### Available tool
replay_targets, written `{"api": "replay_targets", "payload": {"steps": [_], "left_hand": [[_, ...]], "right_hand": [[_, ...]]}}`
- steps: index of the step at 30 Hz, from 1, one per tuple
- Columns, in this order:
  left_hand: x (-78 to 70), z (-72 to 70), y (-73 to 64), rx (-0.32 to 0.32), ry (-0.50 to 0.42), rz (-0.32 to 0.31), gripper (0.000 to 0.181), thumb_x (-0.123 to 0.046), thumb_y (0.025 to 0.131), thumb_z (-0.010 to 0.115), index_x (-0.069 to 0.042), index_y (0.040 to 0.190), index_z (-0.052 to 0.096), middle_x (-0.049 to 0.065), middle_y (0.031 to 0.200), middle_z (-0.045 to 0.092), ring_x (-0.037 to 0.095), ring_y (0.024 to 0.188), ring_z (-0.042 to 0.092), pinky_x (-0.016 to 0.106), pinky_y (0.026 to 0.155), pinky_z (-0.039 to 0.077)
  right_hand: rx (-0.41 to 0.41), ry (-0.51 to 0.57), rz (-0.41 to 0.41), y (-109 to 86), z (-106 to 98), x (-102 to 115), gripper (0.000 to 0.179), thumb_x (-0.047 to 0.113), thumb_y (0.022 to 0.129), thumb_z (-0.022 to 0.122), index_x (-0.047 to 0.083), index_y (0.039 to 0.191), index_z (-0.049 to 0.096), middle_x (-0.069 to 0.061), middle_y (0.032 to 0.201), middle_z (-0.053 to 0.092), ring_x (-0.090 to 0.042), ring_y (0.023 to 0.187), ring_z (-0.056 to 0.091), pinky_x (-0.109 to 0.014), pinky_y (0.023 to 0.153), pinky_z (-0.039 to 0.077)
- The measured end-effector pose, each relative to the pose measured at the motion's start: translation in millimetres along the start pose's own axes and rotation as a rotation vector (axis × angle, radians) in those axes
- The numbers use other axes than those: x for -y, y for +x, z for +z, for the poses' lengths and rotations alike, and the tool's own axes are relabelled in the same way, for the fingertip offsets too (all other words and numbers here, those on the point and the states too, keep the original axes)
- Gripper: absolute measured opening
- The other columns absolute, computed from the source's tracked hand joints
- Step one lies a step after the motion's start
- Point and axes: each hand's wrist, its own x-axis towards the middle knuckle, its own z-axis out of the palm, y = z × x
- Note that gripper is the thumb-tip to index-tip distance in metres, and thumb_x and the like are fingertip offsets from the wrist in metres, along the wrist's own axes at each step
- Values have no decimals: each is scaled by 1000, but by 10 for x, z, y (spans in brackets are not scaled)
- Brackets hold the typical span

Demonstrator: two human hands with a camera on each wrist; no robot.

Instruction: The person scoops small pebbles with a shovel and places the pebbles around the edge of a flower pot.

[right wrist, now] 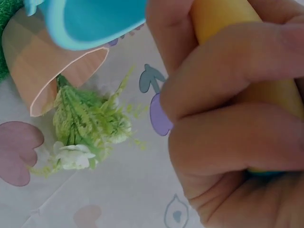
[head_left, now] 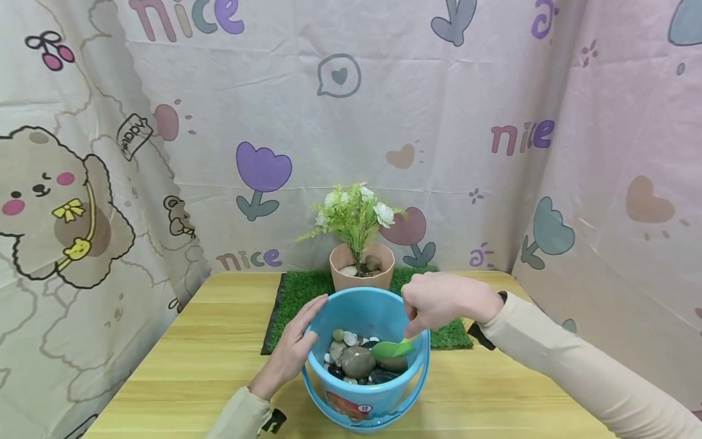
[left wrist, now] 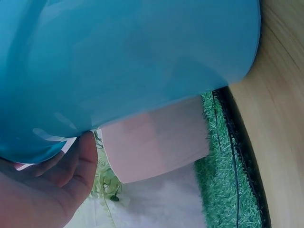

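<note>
A printed cloth (head_left: 351, 122) walls the scene; at the far left of the frame it bears a bear (head_left: 38, 201) and a small sign (head_left: 134, 136) reading "HAPPY". Toward the upper left, large letters (head_left: 186, 18) spell "nice", and a smaller "nice" (head_left: 249, 260) stands lower, just above the wood-grain table (head_left: 181, 366). From the lower left, the left hand (head_left: 290, 349) reaches up to the blue bucket (head_left: 362, 311), fingers extended and touching the left of its rim, thumb apart from them. The bucket stands at lower centre with its carrying handle hanging low at the front; its reddish label (head_left: 347, 406) carries marks too small to read. Inside lie dark, grey and white stones (head_left: 358, 363), with the green scoop (head_left: 392, 349) at their right. Behind, a pink pot (head_left: 359, 281) of white flowers stands on artificial turf (head_left: 296, 292). Right of centre, the right hand (head_left: 436, 299) bends down over the rim, fingers curled round the scoop's yellow handle (right wrist: 228, 16). Another "nice" (head_left: 523, 136) reads at right, above the beige sleeve (head_left: 581, 372).
</note>
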Motion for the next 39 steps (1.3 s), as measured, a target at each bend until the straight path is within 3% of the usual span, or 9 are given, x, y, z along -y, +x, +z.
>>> {"api": "replay_targets", "payload": {"steps": [5,9,13,22,32,35,39], "left_hand": [[-13,2,3,-2,-14,-13,63,-1,89,40,-15,151,40,5,158,35,33,143,36,60,107,36],[-18,3,-4,-3,-24,-22,64,-1,89,40,-17,151,40,5,158,35,33,143,36,60,108,34],[-21,2,-7,1,-27,-23,65,-1,90,40,-21,151,39,4,158,34,32,144,35,60,108,35],[-14,0,-1,-3,-26,-23,64,-1,90,40,-19,151,39,3,158,35,31,143,36,59,107,36],[-21,4,2,3,-29,-27,63,-1,90,39,-18,151,39,2,158,35,30,143,36,59,107,36],[-22,0,8,1,-27,-25,64,-1,90,39,-19,151,39,3,158,35,30,143,36,58,107,37],[-12,3,-9,1,-30,-40,64,-1,91,40,-21,151,39,2,158,35,30,143,36,58,107,36]], "right_hand": [[51,-21,40,35,24,83,58,28,82,76,22,43,35,13,40,23,-2,36,24,-20,44,21],[51,-67,95,46,89,155,53,29,81,78,21,44,41,12,43,24,-4,41,25,-22,45,21],[24,-91,133,20,157,221,41,29,80,79,21,49,53,12,44,37,-5,43,38,-22,46,30],[-90,-201,69,29,249,293,42,24,79,78,20,54,45,8,49,38,-7,44,38,-22,43,34],[-156,-264,84,10,313,350,40,25,78,79,18,55,46,7,50,36,-8,43,37,-23,42,32],[-113,-230,111,32,300,368,40,23,80,77,18,56,45,6,50,35,-9,43,37,-23,42,32],[24,-126,191,95,264,364,44,26,86,73,18,54,44,6,47,32,-9,42,34,-23,44,29]]}}
